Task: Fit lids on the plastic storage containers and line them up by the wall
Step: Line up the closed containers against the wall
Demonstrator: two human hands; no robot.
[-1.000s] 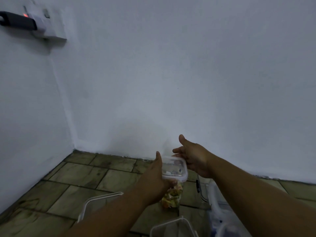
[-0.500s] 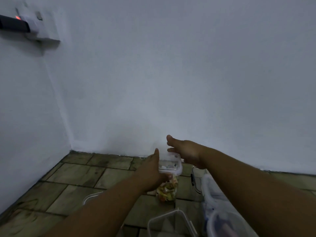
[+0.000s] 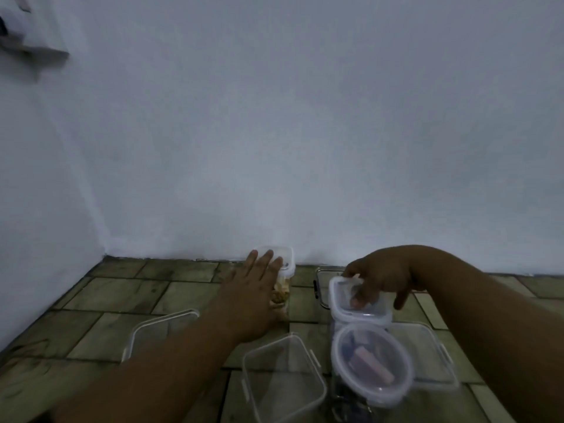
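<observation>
A tall clear container of snacks [image 3: 286, 271] with its lid on stands on the tiled floor right against the wall. My left hand [image 3: 259, 290] lies flat against its left side, fingers straight and apart, not closed around it. To the right, my right hand [image 3: 380, 277] is curled over the top of a square clear container [image 3: 361, 314] with a lid on, fingertips pressed on the lid. Just in front of it stands a round lidded container [image 3: 370, 363] holding pink pieces.
An empty open box [image 3: 283, 378] stands at the front centre. One loose lid [image 3: 161, 328] lies under my left forearm, and another flat lid [image 3: 433, 355] lies at the right. A wire-framed item with a black clip [image 3: 319, 290] sits near the wall. The room corner is at the left.
The snack container went from held in the air to standing by the wall. My right hand left it and moved right onto the square container. My left hand opened.
</observation>
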